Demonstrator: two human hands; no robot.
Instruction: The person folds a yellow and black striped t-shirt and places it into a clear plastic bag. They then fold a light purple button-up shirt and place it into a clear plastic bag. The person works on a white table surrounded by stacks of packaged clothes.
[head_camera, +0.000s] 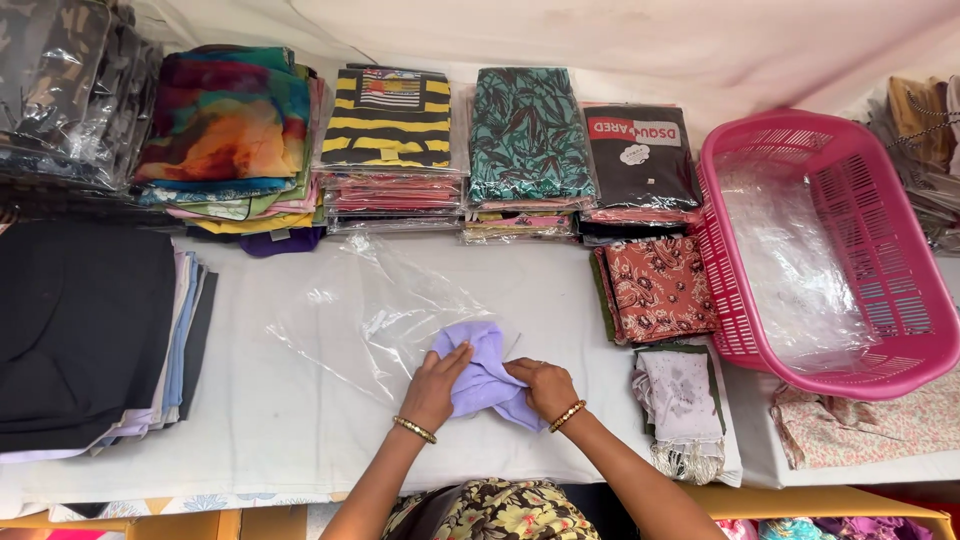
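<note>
Pressing down from both sides, the left hand (436, 385) and the right hand (541, 385) work a small lilac cloth (485, 372) near the front middle of the table (270, 420). The left hand lies palm-down on the cloth's left edge, its fingers (452, 358) held close together and flat on the fabric, a beaded bracelet at the wrist. The right hand is curled, knuckles up, its fingers (522, 372) bunched and pinching a fold at the cloth's right side; a like bracelet rings that wrist. Both forearms come up from the bottom edge and converge on the cloth.

The cloth rests partly on a clear plastic sheet (350, 305), which spreads crinkled and glossy to the left and behind the hands. Open white table surface shows left of the sheet and in front of the hands as far as the near edge. To the right the room is tighter: a white embroidered cloth (682, 400) with a fringed end lies near the right hand, and behind it sits a rust-red patterned fabric (660, 288), folded square.

A pink plastic basket (880, 250), slatted and lined with clear film, stands at the right. Along the back runs a row of folded garments in clear bags (530, 140), striped, leaf-printed and tie-dyed. A dark folded stack (80, 330) with soft pale layers beneath it fills the left edge
</note>
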